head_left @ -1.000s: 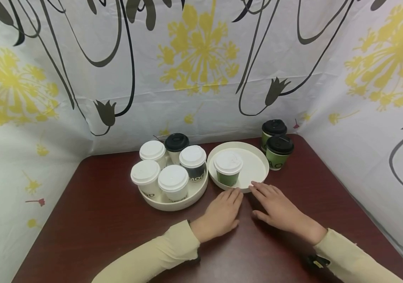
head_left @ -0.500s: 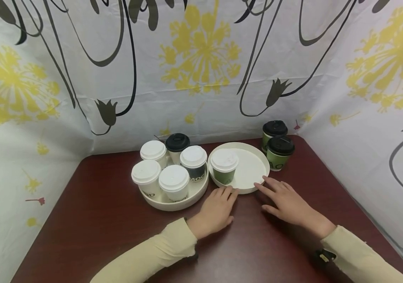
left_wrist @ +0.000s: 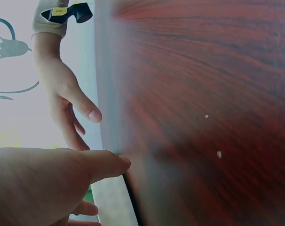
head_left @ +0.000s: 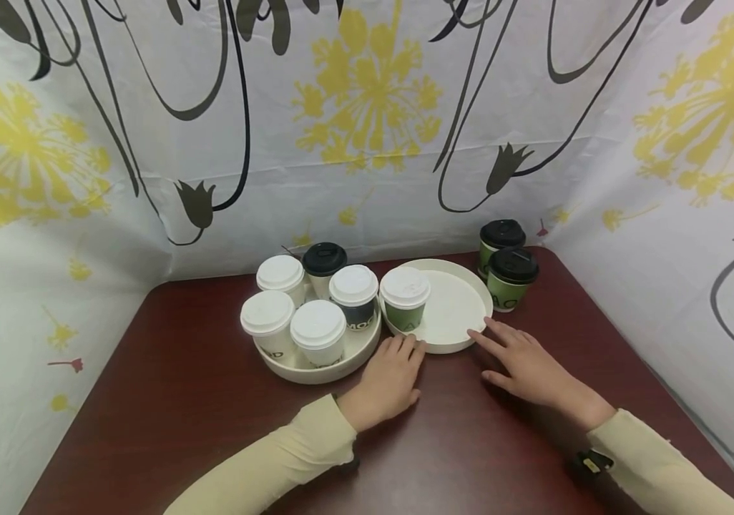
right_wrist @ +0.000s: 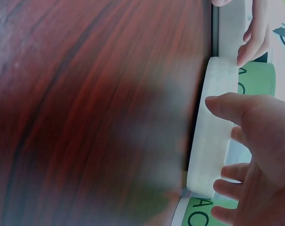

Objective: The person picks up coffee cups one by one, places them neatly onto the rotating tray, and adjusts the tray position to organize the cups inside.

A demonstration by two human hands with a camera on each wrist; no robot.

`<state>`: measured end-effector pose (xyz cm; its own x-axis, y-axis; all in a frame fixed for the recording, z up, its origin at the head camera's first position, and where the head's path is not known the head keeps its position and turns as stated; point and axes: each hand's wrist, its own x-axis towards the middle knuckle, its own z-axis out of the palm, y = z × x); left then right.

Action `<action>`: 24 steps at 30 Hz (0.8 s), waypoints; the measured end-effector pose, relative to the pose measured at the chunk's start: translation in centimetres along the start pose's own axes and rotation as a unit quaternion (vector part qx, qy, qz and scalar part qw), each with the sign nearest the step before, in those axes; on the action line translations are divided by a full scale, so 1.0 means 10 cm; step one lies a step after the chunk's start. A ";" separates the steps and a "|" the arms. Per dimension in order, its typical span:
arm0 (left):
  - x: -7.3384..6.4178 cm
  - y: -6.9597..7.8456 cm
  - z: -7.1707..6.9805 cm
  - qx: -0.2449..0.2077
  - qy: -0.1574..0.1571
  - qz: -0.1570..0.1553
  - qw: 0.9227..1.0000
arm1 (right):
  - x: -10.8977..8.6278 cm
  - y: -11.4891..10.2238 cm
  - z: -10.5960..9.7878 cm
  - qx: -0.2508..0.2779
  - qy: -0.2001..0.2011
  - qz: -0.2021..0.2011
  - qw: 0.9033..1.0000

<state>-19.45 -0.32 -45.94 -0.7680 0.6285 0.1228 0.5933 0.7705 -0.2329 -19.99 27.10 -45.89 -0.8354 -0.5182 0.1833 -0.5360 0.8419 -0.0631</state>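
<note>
My left hand (head_left: 388, 375) lies at the front of a round cream tray (head_left: 453, 307), its fingers straight, fingertips at the rim. At that tray's front right rim is my right hand (head_left: 531, 368), fingers spread and holding nothing. On the left side of the tray stands a green paper cup (head_left: 405, 299) with a white lid, upright. In the right wrist view the tray's pale side wall (right_wrist: 215, 127) lies close to the right thumb and fingertips; whether all of them touch it I cannot tell. The left wrist view shows the left thumb (left_wrist: 107, 163) extended near the tabletop.
A second round tray (head_left: 305, 375) adjoins on the left, bearing several lidded cups, one dark-lidded cup (head_left: 324, 266) among them. Two green cups with black lids, a front one (head_left: 511, 279) and a rear one (head_left: 501, 236), stand right of the cream tray. Patterned cloth (head_left: 367, 200) hangs behind.
The white-lidded green cup has shifted left and slightly back, while the cream tray stays in about the same place. My left hand has moved a little left, my right hand a little right.
</note>
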 end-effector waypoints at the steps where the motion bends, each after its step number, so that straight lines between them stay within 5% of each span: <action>1: 0.00 0.01 0.00 0.000 0.000 0.000 1.000 | 0.00 -0.01 0.00 -0.001 0.002 -0.001 1.000; 24: 0.07 0.20 0.03 0.000 -0.003 0.038 0.999 | -0.03 -0.37 0.03 -0.014 0.016 -0.051 0.998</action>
<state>-18.84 1.63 -46.57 -0.7221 0.6847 0.0988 0.6501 0.7204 -0.2415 -17.75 24.07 -45.96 -0.7726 -0.5961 0.2186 -0.6136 0.7895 -0.0160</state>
